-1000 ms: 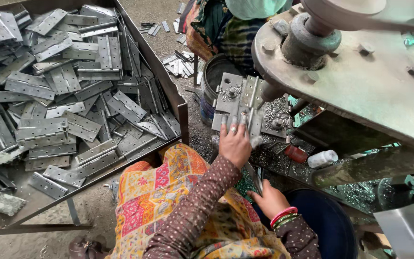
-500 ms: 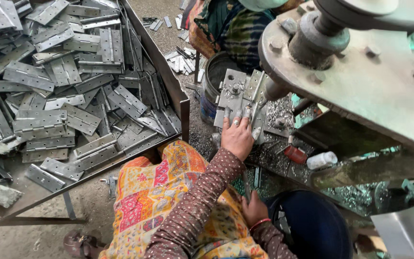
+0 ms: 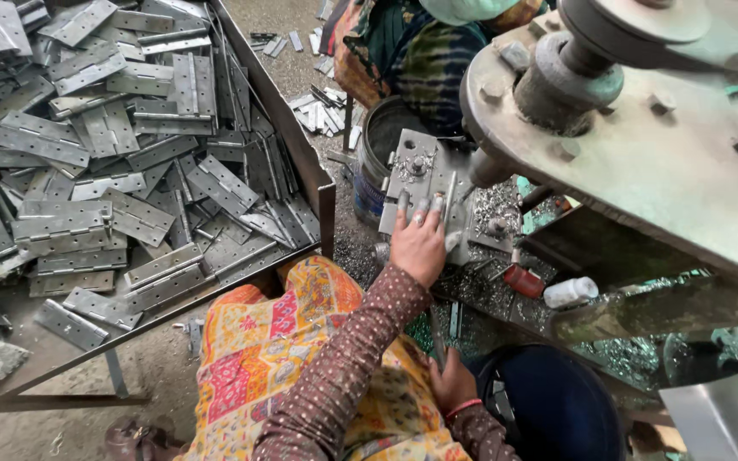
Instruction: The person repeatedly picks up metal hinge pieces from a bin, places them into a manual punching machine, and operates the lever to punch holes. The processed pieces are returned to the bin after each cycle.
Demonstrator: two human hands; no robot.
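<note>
Metal hinge plate (image 3: 420, 183) lies flat on the drill-press fixture, directly under the grey machine head (image 3: 642, 128), whose overhang closes the room above and to the right of the plate; open gap only on the near side. Left hand (image 3: 418, 243) rests on the plate's near edge, fingers spread and pressed down flat, arm extended, patterned sleeve. Right hand (image 3: 453, 384) is low, below the plate, beside a dark blue bucket (image 3: 548, 405); cannot tell whether its fingers are closed. Metal shavings surround the fixture. Left of the plate, a steel tray (image 3: 322, 183) heaped with hinges (image 3: 130, 171). Beyond the plate, another person (image 3: 420, 60) sits by a round can (image 3: 377, 145). Dirt floor.
</note>
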